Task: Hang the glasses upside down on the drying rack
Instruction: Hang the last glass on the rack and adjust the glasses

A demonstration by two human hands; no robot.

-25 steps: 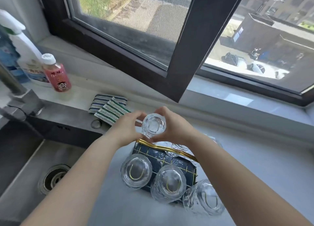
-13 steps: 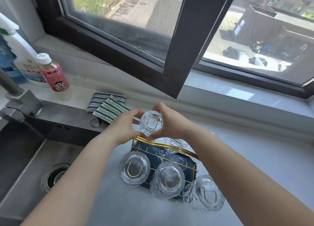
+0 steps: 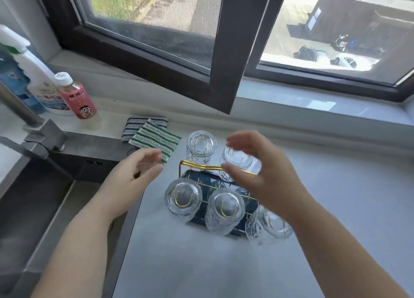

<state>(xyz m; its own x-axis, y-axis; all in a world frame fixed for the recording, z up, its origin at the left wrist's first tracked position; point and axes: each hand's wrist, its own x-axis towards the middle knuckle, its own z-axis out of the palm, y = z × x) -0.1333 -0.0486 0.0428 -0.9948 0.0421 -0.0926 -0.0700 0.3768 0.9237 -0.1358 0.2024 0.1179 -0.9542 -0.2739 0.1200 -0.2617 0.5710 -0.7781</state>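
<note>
Both hands have let go of the far-left glass, now hanging upside down on the gold drying rack. Left hand and right hand hover open, empty, on either side. Five inverted glasses fill the rack.

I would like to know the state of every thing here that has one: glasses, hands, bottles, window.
Back-left glass: upside down on the rack, released.
Back-right glass: upside down, partly hidden by the right hand.
Three front glasses: upside down on the rack.
Left hand: open, empty.
Right hand: open, empty.
Pink bottle: upright, capped.
Window sash: swung open inward.
</note>
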